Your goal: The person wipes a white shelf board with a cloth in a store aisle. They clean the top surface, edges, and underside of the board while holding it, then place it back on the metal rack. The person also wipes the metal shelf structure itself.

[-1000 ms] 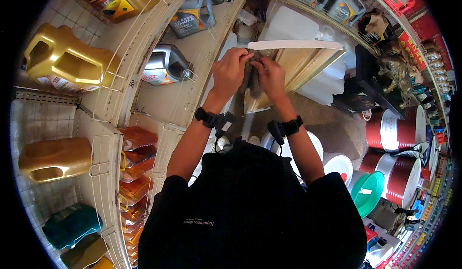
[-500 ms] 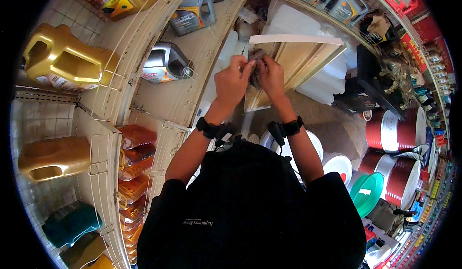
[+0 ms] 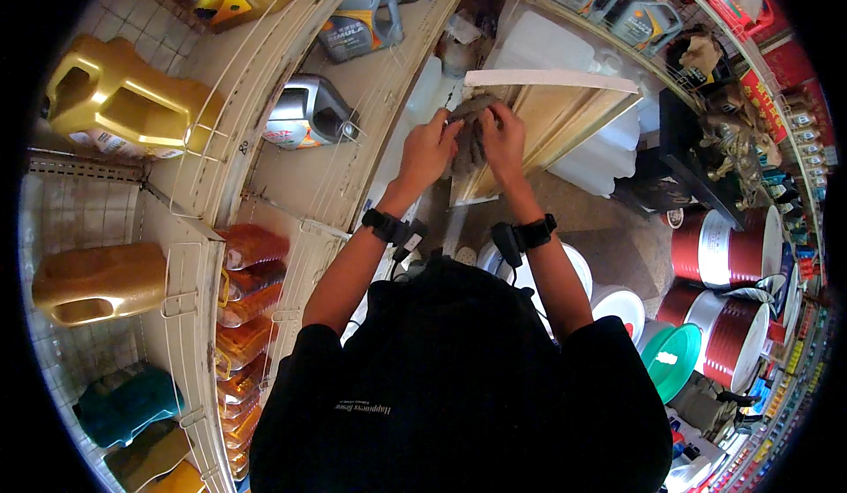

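Note:
A dark grey-brown cloth (image 3: 469, 145), crumpled and partly spread, hangs between my hands. My left hand (image 3: 428, 152) pinches its left side with the fingertips. On its right side, my right hand (image 3: 505, 145) grips it with thumb and fingers. Each of my wrists has a black strap with a small device. Just beyond and beneath the cloth stands a cream-and-tan wooden panel (image 3: 547, 127) with a pale top edge; the hands and cloth cover its left part.
Metal shelves (image 3: 304, 197) at the left hold grey jugs (image 3: 304, 115), gold jugs (image 3: 132, 105) and orange-filled bottles (image 3: 251, 295). White plastic containers (image 3: 538, 43) stand behind the panel. Red-and-white drums (image 3: 728, 244), a green basin (image 3: 672, 361) and white buckets (image 3: 615, 308) are at the right.
The cloth has opened out from a small bunch and now shows more of its surface below and between my hands. My hands have moved slightly apart, both still holding it.

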The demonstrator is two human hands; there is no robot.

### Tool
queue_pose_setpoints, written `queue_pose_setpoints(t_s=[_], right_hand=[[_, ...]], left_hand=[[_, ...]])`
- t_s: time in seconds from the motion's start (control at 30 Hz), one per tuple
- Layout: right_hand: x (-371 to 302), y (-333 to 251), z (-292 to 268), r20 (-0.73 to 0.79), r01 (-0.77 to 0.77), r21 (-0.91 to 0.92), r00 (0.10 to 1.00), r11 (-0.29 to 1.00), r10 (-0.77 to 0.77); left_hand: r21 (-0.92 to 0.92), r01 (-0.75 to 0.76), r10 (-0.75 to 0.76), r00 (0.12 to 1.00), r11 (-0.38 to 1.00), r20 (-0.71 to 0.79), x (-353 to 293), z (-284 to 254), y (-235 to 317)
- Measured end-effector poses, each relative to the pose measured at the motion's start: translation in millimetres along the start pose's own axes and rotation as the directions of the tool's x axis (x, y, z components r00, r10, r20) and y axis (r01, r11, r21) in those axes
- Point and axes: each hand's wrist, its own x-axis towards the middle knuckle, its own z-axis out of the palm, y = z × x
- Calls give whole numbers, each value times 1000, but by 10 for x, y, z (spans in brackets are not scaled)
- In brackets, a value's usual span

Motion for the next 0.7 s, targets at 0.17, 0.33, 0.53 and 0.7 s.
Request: queue_pose_setpoints(t_s=[0.17, 0.33, 0.53, 0.7], right_hand=[[159, -236, 49, -145, 41, 66, 989, 997, -31], [23, -52, 212, -206, 86, 64, 976, 994, -72], [7, -100, 262, -223, 153, 93, 966, 984, -130], [128, -163, 181, -189, 6, 89, 982, 996, 11]], left_hand=[[162, -261, 304, 881, 952, -362, 137, -55, 334], [107, -190, 216, 910, 976, -353, 106, 106, 6], [-66, -140, 116, 951, 988, -287, 125, 13, -105], [87, -385, 371, 766, 919, -524, 345, -337, 325]])
